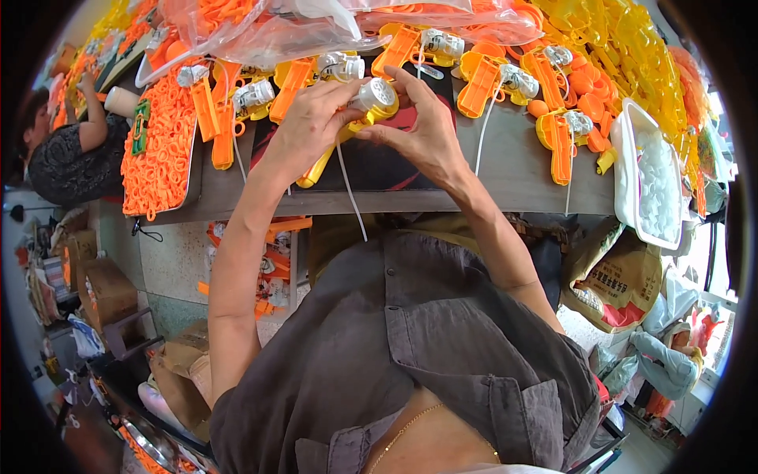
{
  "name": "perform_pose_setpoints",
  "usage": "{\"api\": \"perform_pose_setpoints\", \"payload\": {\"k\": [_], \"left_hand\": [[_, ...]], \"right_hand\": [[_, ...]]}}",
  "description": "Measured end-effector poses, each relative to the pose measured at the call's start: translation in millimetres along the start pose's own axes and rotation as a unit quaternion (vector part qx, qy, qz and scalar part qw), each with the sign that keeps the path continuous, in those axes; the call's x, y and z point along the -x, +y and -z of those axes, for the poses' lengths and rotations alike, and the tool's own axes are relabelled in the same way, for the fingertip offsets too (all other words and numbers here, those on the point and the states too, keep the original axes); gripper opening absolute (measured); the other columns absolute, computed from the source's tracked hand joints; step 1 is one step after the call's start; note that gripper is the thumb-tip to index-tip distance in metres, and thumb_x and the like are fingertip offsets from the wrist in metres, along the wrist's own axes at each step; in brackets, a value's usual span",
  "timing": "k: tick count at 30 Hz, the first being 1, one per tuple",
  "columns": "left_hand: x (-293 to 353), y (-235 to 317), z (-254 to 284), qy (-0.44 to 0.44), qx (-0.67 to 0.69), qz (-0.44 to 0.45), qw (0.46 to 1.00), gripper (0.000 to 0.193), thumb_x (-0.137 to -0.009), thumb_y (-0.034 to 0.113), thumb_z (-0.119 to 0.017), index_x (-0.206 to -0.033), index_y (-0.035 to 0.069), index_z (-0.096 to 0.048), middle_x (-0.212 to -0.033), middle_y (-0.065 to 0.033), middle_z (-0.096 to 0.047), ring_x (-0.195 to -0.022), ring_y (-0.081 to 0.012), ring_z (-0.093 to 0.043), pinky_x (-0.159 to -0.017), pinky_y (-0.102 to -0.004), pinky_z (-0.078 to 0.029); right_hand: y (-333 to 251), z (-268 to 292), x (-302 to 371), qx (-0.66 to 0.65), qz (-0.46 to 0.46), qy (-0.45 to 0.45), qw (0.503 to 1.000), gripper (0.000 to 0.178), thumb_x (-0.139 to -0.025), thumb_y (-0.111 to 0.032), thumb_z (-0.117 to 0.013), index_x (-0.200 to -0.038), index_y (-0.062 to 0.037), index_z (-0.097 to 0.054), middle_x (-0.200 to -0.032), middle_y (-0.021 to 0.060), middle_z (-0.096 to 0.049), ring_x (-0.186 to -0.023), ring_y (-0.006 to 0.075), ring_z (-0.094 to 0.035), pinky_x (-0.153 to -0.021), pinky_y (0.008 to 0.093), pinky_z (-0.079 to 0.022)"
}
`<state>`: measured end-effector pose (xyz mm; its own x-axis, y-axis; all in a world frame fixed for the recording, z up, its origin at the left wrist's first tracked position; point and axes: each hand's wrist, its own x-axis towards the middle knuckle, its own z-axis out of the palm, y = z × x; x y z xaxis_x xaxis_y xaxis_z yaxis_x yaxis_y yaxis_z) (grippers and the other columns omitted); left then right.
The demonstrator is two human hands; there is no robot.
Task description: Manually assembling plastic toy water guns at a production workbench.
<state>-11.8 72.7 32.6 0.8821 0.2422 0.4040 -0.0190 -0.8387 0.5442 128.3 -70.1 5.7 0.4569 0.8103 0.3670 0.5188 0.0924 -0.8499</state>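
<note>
My left hand (316,122) is closed around a yellow plastic toy gun (320,167), whose grip points down toward me. At its top end sits a clear round cap with small holes (382,93). A thin white tube or cord (351,193) hangs from the toy over the table edge. Close to the cap's right side is my right hand (430,134), thumb and fingers curved and spread apart. Its thumb tip is beside the yellow rim; whether it touches cannot be made out. Several orange and yellow toy guns (480,85) with similar clear ends lie around both hands.
A tray of small orange rings (162,150) stands at the left, a white bin of clear caps (624,178) at the right. Plastic bags (300,35) and yellow parts (624,47) are heaped at the back. Another person (75,154) sits at far left.
</note>
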Motion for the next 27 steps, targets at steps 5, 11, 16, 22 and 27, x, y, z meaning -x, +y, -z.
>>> {"api": "perform_pose_setpoints", "payload": {"k": [5,11,16,22,27], "left_hand": [[-10,9,-3,-0.044,-0.063,-0.013,0.997,0.042,-0.087,0.002,-0.064,-0.128,0.002,-0.061,-0.112,-0.0172,-0.063,-0.1,-0.0352,-0.06,-0.088,-0.0423,-0.048],[15,-5,-41,0.018,0.004,0.036,0.999,0.038,-0.086,0.002,-0.068,-0.124,0.003,-0.066,-0.115,-0.0099,-0.062,-0.106,-0.028,-0.058,-0.095,-0.0385,-0.044],[20,9,-51,0.021,-0.093,0.013,0.995,0.038,-0.09,0.004,-0.065,-0.128,0.004,-0.065,-0.119,-0.0104,-0.06,-0.114,-0.0278,-0.055,-0.099,-0.0394,-0.042],[23,4,-55,0.032,-0.093,0.049,0.994,0.037,-0.092,0.009,-0.066,-0.129,0.006,-0.065,-0.122,-0.0097,-0.059,-0.116,-0.027,-0.055,-0.102,-0.0396,-0.041],[20,7,-62,0.043,-0.091,0.062,0.993,0.036,-0.094,0.012,-0.065,-0.129,0.006,-0.065,-0.124,-0.0089,-0.058,-0.118,-0.0268,-0.053,-0.103,-0.0403,-0.04]], "right_hand": [[4,10,3,0.024,0.002,0.001,1.0,0.083,-0.067,-0.022,-0.092,-0.136,-0.0002,-0.052,-0.12,0.0169,-0.063,-0.111,0.0263,-0.063,-0.096,0.0367,-0.05],[30,16,27,0.166,0.026,-0.078,0.983,0.081,-0.071,-0.025,-0.085,-0.139,-0.0055,-0.048,-0.116,0.0164,-0.062,-0.116,0.0346,-0.055,-0.096,0.0456,-0.043],[34,77,51,0.182,0.059,-0.024,0.981,0.047,-0.08,-0.019,-0.078,-0.123,-0.0087,-0.063,-0.122,0.0124,-0.065,-0.116,0.0328,-0.057,-0.098,0.0455,-0.044],[42,183,57,0.268,-0.081,0.118,0.953,0.022,-0.09,-0.014,-0.068,-0.109,-0.0023,-0.07,-0.106,0.0128,-0.071,-0.1,0.0273,-0.068,-0.089,0.0372,-0.052],[71,239,41,0.302,-0.162,0.16,0.926,0.024,-0.091,-0.016,-0.068,-0.11,-0.002,-0.071,-0.105,0.0129,-0.073,-0.1,0.0245,-0.069,-0.089,0.0353,-0.052]]}}
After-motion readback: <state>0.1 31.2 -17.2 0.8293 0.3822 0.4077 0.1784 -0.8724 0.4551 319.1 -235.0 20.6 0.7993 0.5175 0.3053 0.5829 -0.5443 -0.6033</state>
